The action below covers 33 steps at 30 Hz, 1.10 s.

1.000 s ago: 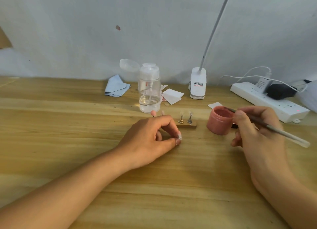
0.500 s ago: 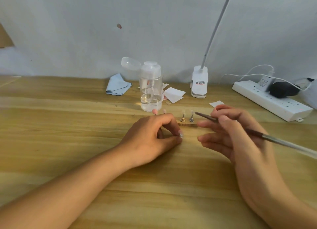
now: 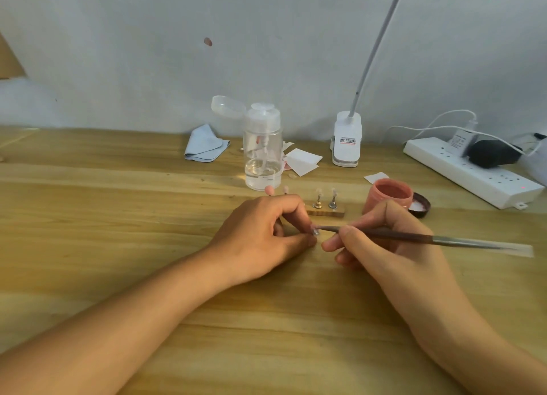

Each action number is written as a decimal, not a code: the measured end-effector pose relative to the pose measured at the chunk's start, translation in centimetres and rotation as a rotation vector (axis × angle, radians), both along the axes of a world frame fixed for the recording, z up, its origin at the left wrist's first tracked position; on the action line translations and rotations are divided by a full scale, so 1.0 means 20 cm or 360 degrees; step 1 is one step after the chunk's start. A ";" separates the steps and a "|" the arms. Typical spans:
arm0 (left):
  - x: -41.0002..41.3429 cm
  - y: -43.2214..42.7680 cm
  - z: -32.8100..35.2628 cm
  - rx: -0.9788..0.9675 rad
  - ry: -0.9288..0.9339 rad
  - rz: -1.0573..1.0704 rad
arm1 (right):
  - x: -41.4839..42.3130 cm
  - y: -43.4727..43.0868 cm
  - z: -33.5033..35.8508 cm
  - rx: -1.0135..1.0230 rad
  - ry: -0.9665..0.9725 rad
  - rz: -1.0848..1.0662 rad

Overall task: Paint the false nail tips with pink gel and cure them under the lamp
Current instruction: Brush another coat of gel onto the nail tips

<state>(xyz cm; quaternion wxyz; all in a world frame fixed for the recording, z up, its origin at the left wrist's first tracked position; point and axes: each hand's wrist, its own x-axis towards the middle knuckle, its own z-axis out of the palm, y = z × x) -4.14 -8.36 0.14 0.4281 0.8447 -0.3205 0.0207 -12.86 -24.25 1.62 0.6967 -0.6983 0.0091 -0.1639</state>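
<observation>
My left hand rests on the wooden table and pinches a small false nail tip between thumb and forefinger. My right hand grips a thin nail brush; the brush's tip touches that nail tip. Behind my left hand lies a wooden holder strip with nail tips on metal stands; one tip at its left end looks pink. An open pink gel jar stands behind my right hand, its black lid beside it.
A clear pump bottle with its cap flipped open stands behind the holder. A white clip lamp with a long neck, a blue cloth, white paper pads and a power strip line the back.
My right hand left the gel jar, carried the brush leftward and brought its tip onto the nail tip in my left hand. My left hand stayed in place.
</observation>
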 end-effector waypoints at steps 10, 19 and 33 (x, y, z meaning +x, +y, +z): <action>0.00 0.00 0.01 0.0019 -0.0010 -0.0013 | 0.00 0.00 0.00 -0.0031 -0.0009 -0.0034; 0.00 0.01 0.01 -0.0029 0.0061 -0.0091 | -0.02 -0.03 0.01 0.0021 -0.0071 0.0013; 0.01 0.01 0.00 -0.0052 0.0172 -0.0074 | -0.01 -0.01 0.01 0.0073 0.0036 -0.0045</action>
